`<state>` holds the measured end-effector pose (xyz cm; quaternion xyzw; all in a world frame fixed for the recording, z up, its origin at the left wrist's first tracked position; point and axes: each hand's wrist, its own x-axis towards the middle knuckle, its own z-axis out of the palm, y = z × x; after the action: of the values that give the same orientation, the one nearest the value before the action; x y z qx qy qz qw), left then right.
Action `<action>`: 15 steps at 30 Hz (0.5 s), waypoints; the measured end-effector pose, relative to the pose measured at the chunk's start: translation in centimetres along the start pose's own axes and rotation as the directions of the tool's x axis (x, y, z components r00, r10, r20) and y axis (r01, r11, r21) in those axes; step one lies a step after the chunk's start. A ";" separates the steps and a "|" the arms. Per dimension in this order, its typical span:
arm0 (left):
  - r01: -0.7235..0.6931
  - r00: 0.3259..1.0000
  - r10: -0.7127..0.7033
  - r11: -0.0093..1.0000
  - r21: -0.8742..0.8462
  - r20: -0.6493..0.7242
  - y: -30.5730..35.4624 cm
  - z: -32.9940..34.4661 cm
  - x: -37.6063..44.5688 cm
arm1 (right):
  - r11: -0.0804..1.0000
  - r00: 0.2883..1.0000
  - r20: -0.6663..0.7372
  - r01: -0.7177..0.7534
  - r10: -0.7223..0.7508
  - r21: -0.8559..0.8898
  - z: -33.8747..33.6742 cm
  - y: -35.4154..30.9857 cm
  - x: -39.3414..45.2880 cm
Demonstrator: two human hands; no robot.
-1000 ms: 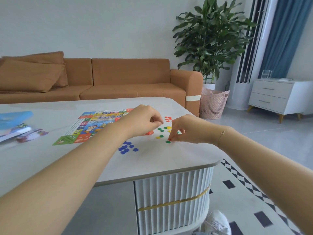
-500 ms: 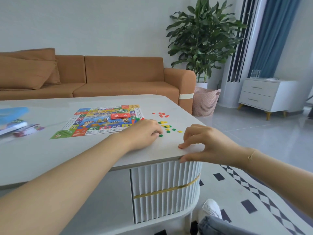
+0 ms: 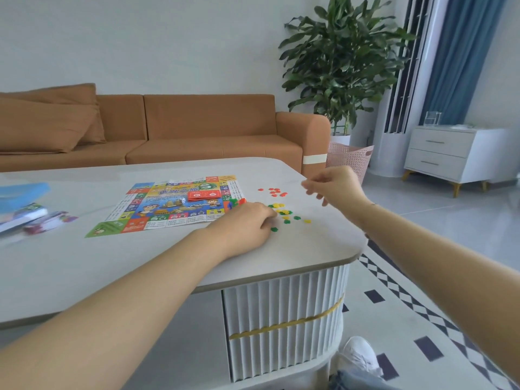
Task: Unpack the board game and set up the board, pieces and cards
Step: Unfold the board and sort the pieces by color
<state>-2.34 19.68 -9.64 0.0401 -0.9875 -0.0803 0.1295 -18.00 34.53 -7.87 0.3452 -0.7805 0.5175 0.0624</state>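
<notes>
My left fingers (image 3: 267,218) curl down onto the table (image 3: 84,266), touching green and yellow pieces (image 3: 284,212); whether they grip one, I cannot tell. My right hand (image 3: 333,185) hangs above the red pieces (image 3: 274,191), blurred, fingers loosely bent. The board (image 3: 174,205) lies flat, red cards (image 3: 203,195) on it.

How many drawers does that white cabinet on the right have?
2. The white cabinet by the blue curtain has an upper drawer and a lower drawer directly beneath it. Its far side is hidden.
</notes>
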 end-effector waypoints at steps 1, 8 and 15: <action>-0.012 1.000 0.011 1.000 -0.009 -0.016 -0.1 0.0 0.0 | 0.999 0.999 0.021 -0.037 0.037 -0.008 1.2 0.5 1.1; -0.085 0.994 0.082 0.995 -0.047 -0.066 -0.4 0.3 0.1 | 0.990 0.991 0.114 -0.055 0.070 -0.126 5.9 1.1 5.6; -0.044 0.996 0.034 0.992 -0.121 -0.079 -0.2 0.0 0.3 | 0.989 0.986 0.074 -0.151 0.150 0.002 4.8 1.1 4.8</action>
<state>-2.57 19.42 -9.57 0.0159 -0.9756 -0.1367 0.1711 -21.03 28.44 -8.77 0.3042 -0.8042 0.5106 -0.0070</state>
